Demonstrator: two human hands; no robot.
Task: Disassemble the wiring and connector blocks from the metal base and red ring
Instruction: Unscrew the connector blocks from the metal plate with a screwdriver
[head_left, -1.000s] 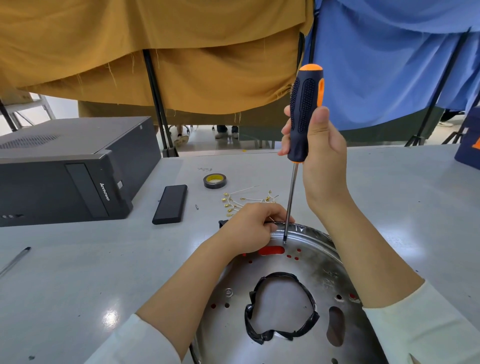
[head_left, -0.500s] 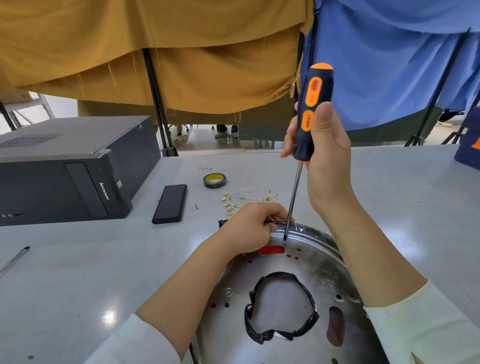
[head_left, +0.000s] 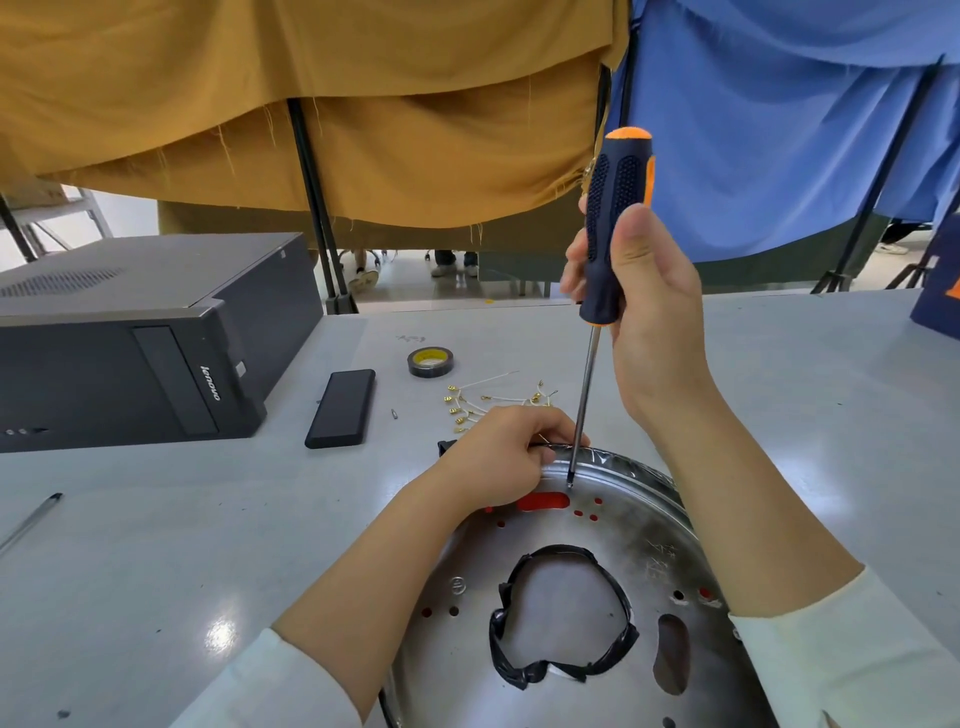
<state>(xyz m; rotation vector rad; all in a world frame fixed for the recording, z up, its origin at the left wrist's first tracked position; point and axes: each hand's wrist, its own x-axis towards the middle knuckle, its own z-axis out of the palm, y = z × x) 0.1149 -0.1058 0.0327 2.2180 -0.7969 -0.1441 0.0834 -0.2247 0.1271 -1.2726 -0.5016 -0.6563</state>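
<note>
A round metal base (head_left: 639, 525) lies on the table in front of me, its centre hole edged with black tape (head_left: 561, 660). Red of the ring (head_left: 543, 502) shows through slots and small holes. My left hand (head_left: 498, 462) grips the base's far rim, fingers curled over it. My right hand (head_left: 649, 312) holds an upright black-and-orange screwdriver (head_left: 615, 223) by the handle, its tip touching the base just inside the rim. Loose white wires with brass terminals (head_left: 483, 402) lie beyond the base. A black piece (head_left: 445, 447) peeks out left of my left hand.
A black computer case (head_left: 135, 343) stands at the left. A black slab (head_left: 341, 408) and a tape roll (head_left: 430, 361) lie beyond the base, a pen (head_left: 31, 519) at the far left. Yellow and blue cloths hang behind the table.
The screwdriver handle has turned in my right hand, showing its orange face half a second ago and the black grip now. The tip stays in place; my left hand has not moved.
</note>
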